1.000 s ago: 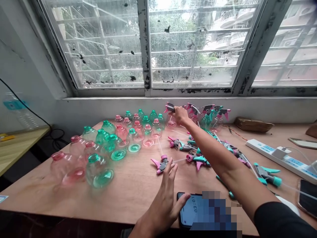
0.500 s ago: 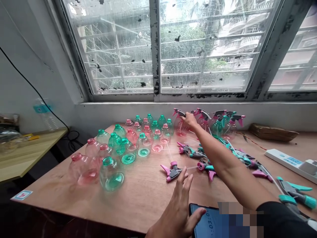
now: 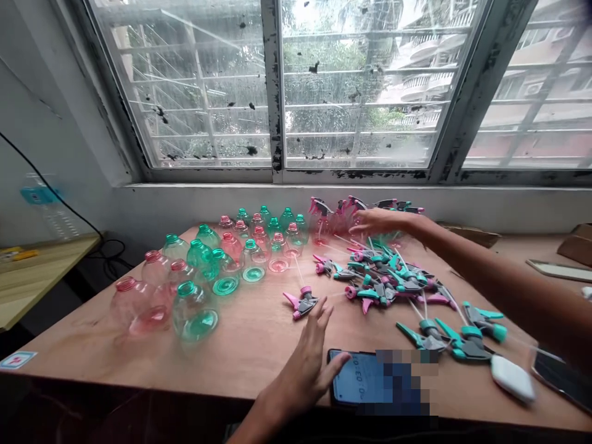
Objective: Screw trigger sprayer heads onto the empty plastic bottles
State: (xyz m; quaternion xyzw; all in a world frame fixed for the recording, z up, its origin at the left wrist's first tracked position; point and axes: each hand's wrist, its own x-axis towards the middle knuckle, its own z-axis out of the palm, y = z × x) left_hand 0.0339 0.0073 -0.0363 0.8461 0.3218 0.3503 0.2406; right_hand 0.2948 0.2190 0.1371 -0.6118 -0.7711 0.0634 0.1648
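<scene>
Head view: both hands open, nothing gripped, sprayer heads lying in front of them.

Left hand (image 3: 308,364) lies flat on the table (image 3: 250,351) with fingers spread. Its fingertips are just short of a lone pink sprayer (image 3: 300,303), and its thumb touches the edge of a phone (image 3: 356,382). Right hand (image 3: 379,220) is stretched far out, palm down and fingers loose, over the back edge of the sprayer pile (image 3: 393,283). It sits just right of the fitted bottle (image 3: 320,223) by the wall. Empty bottles (image 3: 222,259), pink and green, stand in a cluster left of both hands, well apart from the right one. Versus half a second ago: the right hand was on the fitted bottle's sprayer top; now it is off it and shifted right. The left hand is about where it was.
</scene>
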